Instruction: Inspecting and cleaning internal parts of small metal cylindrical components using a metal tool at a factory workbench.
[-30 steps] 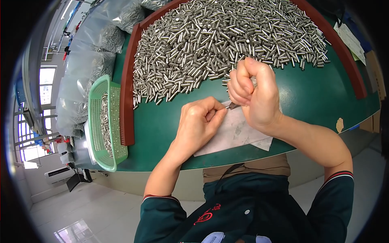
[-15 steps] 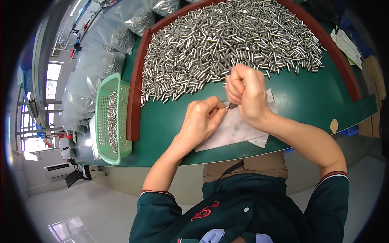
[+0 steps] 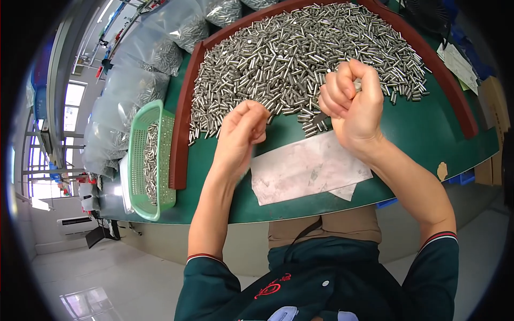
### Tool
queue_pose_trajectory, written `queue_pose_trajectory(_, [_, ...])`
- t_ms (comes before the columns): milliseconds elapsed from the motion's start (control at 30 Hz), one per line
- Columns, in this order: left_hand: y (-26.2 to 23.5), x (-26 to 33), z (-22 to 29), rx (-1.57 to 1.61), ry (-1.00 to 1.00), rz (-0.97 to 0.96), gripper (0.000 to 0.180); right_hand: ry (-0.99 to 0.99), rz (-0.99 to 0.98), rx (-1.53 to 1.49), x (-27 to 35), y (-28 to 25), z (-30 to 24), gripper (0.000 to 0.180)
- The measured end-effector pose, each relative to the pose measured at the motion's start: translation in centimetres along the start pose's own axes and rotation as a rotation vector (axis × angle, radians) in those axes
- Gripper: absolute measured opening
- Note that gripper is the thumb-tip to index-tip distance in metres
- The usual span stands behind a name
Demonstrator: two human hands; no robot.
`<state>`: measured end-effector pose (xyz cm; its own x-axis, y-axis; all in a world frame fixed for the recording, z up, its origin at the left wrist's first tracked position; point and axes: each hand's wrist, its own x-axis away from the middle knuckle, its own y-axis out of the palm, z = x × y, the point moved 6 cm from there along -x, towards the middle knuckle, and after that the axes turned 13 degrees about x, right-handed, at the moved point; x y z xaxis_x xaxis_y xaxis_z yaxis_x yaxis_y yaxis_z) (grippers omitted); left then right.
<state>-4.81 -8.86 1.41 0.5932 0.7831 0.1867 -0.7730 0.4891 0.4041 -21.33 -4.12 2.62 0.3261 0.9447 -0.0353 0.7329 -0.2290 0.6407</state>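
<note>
My right hand (image 3: 350, 104) is closed in a fist above the near edge of a big heap of short silver metal pins (image 3: 300, 48). A bit of metal shows at the top of the fist. My left hand (image 3: 241, 134) is curled shut and slightly blurred, over the green table (image 3: 428, 144) to the left of a worn white paper sheet (image 3: 308, 168). I cannot see whether anything is inside it. The two hands are apart.
A red-brown raised rim (image 3: 182, 134) curves around the pin heap. A green perforated basket (image 3: 152, 160) with several pins in it sits at the table's left edge. Clear plastic bags of pins (image 3: 144, 59) lie beyond it. Papers (image 3: 460, 64) lie at the far right.
My left hand has pulled away from the right hand, moving left off the paper. My right fist has risen slightly toward the heap.
</note>
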Motion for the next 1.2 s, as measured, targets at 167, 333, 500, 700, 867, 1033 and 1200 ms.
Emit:
queue_pose_trajectory(167, [2.0, -0.8, -0.1, -1.146, 0.485, 0.080, 0.008, 0.002, -0.002, 0.046, 0.1, 0.1, 0.2, 0.033])
queue_pose_trajectory(333, [2.3, -0.4, -0.4, -1.248, 0.486, 0.072, 0.008, 0.014, 0.001, 0.048, 0.3, 0.0, 0.5, 0.032])
queue_pose_trajectory(500, [2.1, 0.9, -0.9, -1.068, 0.318, 0.045, 0.006, 0.031, -0.027, 0.039, 0.6, 0.1, 0.8, 0.031])
queue_pose_trajectory(700, [2.5, 2.1, -1.9, -1.050, 0.230, -0.048, 0.006, 0.108, -0.074, 0.111, 1.8, 0.8, 2.7, 0.032])
queue_pose_trajectory(867, [2.7, 2.0, -1.8, -1.055, 0.250, -0.069, 0.007, 0.117, -0.055, 0.128, 2.1, 0.7, 3.4, 0.032])
queue_pose_trajectory(1033, [2.7, 2.1, -1.9, -1.063, 0.259, -0.071, 0.007, 0.111, -0.067, 0.123, 2.1, 0.7, 3.6, 0.032])
queue_pose_trajectory(1200, [2.7, 2.1, -1.9, -1.064, 0.257, -0.076, 0.008, 0.125, -0.067, 0.104, 2.2, 0.8, 3.8, 0.032])
